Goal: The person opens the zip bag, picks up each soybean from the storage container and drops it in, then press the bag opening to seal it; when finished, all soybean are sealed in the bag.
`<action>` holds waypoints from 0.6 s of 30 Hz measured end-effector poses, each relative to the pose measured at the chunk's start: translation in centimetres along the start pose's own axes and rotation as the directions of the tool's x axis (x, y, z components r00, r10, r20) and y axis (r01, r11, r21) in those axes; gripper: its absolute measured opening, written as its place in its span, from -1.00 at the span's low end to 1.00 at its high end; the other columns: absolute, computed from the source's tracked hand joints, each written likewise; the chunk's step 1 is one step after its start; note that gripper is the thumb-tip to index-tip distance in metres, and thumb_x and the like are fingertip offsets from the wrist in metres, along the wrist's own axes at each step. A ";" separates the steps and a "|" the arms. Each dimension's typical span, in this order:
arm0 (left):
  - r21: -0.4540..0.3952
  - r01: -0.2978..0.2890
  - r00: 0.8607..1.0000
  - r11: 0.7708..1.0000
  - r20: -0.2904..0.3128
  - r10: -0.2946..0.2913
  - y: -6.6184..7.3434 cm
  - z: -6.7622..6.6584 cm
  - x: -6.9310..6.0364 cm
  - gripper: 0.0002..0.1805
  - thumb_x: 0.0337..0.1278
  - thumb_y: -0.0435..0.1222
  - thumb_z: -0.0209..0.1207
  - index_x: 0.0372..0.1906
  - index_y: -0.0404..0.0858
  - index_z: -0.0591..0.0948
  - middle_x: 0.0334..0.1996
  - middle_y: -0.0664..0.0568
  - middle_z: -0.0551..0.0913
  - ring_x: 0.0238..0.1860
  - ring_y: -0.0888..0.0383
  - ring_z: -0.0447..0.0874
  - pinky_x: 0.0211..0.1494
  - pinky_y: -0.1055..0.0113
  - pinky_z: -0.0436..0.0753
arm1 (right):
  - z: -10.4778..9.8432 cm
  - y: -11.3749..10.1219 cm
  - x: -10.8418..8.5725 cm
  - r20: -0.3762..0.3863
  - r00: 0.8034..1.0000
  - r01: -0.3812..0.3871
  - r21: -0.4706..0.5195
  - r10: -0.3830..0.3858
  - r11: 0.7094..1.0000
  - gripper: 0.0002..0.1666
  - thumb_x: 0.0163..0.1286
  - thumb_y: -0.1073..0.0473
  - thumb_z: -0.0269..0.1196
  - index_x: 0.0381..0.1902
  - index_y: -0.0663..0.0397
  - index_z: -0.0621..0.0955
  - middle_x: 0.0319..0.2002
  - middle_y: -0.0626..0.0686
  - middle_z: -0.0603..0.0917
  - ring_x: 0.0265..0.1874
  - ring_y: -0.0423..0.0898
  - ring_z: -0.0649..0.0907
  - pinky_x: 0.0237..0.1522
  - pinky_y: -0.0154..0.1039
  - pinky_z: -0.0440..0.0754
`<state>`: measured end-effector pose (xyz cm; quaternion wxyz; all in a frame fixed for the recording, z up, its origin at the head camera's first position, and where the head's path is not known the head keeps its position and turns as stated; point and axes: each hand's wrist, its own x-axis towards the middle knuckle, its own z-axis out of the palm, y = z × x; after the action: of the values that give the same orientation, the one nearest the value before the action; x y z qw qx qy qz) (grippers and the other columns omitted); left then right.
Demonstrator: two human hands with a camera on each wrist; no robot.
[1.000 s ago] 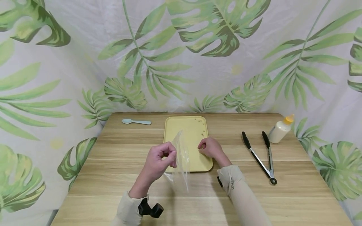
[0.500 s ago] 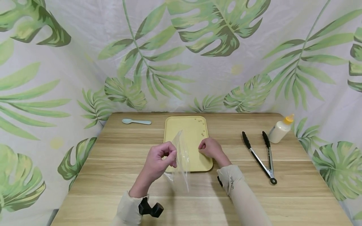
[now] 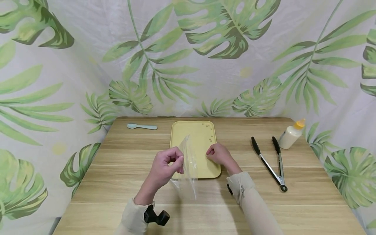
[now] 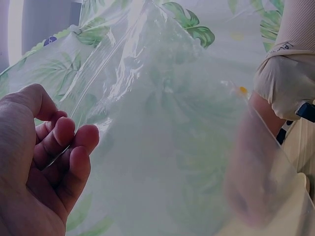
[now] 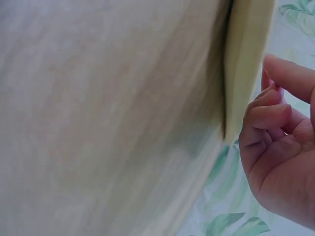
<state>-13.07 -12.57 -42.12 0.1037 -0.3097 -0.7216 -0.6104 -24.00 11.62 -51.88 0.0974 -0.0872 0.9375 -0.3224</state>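
Observation:
My left hand (image 3: 165,167) grips a clear plastic bag (image 4: 142,118) by its edge, with curled fingers and thumb. The bag hangs over the near part of a yellow tray (image 3: 188,129), partly covering it from the head view. Over the tray's right side, my right hand (image 3: 219,154) has thumb and index fingertips drawn together at the surface. Whether anything lies between those fingertips is hidden. Several tiny brownish bits (image 3: 211,140) are scattered near the tray's upper right edge. The right wrist view shows the right hand (image 5: 280,132) beside the tray's rim (image 5: 246,64).
Tongs (image 3: 270,168) with black tips lie spread on the wooden table (image 3: 123,182) to the right. Behind them stands a white bottle (image 3: 290,137) with an orange nozzle cap. A light-blue spoon (image 3: 142,126) rests at the back left. A leaf-print cloth (image 3: 164,65) hangs behind the table.
The right forearm has shifted very slightly to the right. Both hands otherwise stay in place, and the bag hangs as before.

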 end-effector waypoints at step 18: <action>-0.004 0.010 1.000 1.000 0.009 -0.010 -0.2 0.2 0.1 -0.78 0.30 -0.57 0.10 -0.46 -0.31 0.54 -0.74 -0.07 0.52 -0.68 0.16 0.65 -0.53 0.31 0.67 | -3.0 -3.2 -2.7 -0.006 0.992 0.125 0.150 -0.126 0.981 -0.94 0.39 0.22 0.36 -0.27 0.09 0.70 -0.45 -0.05 0.52 -0.46 -0.18 0.47 -0.36 -0.34 0.45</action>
<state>-13.20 -12.35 -42.26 0.0968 -0.3092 -0.7222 -0.6111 -21.75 11.49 -47.23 0.0846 -0.1390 0.9030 -0.3975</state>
